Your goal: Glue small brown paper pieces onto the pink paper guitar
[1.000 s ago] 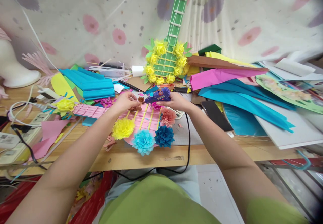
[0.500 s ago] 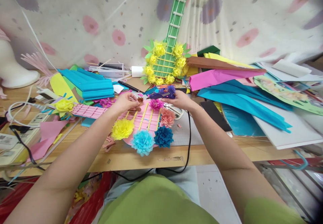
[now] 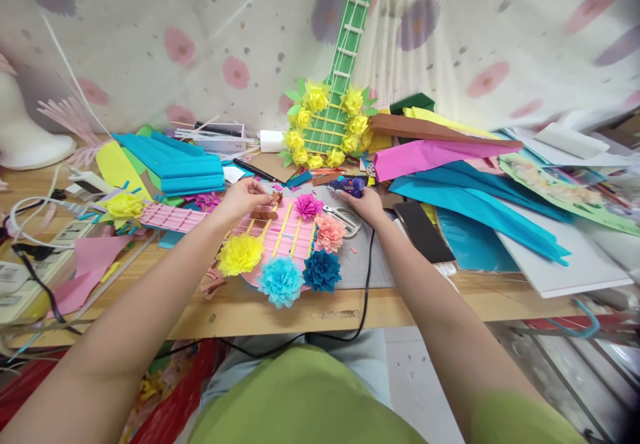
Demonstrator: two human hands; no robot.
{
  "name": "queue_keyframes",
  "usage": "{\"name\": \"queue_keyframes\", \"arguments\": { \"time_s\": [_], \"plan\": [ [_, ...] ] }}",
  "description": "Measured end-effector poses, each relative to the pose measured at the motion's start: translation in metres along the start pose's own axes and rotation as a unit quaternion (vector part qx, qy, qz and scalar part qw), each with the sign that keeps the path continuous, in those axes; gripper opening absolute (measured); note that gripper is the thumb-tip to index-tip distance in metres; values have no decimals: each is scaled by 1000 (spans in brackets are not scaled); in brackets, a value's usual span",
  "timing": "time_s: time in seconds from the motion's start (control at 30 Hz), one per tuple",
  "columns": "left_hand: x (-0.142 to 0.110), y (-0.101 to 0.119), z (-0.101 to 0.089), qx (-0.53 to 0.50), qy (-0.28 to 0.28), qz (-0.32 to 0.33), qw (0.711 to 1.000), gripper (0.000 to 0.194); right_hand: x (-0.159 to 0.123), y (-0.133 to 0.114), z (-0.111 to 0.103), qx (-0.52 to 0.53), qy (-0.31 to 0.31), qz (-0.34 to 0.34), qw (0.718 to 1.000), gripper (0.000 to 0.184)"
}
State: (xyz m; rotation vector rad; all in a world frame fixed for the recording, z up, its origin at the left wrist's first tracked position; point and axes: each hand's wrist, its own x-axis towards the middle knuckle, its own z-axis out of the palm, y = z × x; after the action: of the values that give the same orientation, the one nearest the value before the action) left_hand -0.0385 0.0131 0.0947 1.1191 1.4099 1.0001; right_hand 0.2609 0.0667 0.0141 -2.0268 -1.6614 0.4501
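Observation:
My left hand [image 3: 244,199] pinches a small brown paper flower [image 3: 277,197] over the upper left of a pink paper guitar [image 3: 259,280]. My right hand [image 3: 369,205] is closed around a purple-blue hot glue gun [image 3: 349,186], right of the guitar. Several paper flowers ring the guitar body: a yellow flower [image 3: 241,255], a light blue flower [image 3: 281,283], a dark blue flower [image 3: 323,271], a coral flower [image 3: 331,232] and a magenta flower [image 3: 309,206]. Brown paper [image 3: 263,216] shows beneath the left fingers. A black cord [image 3: 369,267] hangs from the right hand's side.
A green paper guitar [image 3: 342,71] with yellow flowers leans on the curtain behind. Scissors [image 3: 345,217] lie beside the coral flower. A phone [image 3: 424,232] and folded blue paper [image 3: 480,197] lie to the right. More blue paper [image 3: 175,167] and a power strip [image 3: 45,277] are at left.
My right hand and the glue gun have moved right and slightly down, away from the brown flower. My left hand still holds the flower in nearly the same place.

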Motion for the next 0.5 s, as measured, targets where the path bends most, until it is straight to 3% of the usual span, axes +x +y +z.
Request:
{"name": "queue_keyframes", "arguments": {
  "time_s": [0.17,0.23,0.33,0.4,0.47,0.5],
  "plan": [
    [-3,3,1,-47,-4,-8,999,36,1,2,6,-20,-18,12,1000,60],
    [-2,3,2,-60,7,0,998,34,-1,3,2,11,9,-16,1000,59],
    [4,4,6,-87,56,24,994,28,-9,-2,-11,65,154,-59,984,56],
    [11,6,10,-124,110,44,985,26,-16,-14,-23,95,276,-76,954,49],
    [16,10,15,-176,148,60,971,26,-24,-34,-33,143,335,-103,926,43],
    [18,14,19,-206,152,63,965,28,-28,-46,-37,177,333,-121,918,39]
  ]
}}
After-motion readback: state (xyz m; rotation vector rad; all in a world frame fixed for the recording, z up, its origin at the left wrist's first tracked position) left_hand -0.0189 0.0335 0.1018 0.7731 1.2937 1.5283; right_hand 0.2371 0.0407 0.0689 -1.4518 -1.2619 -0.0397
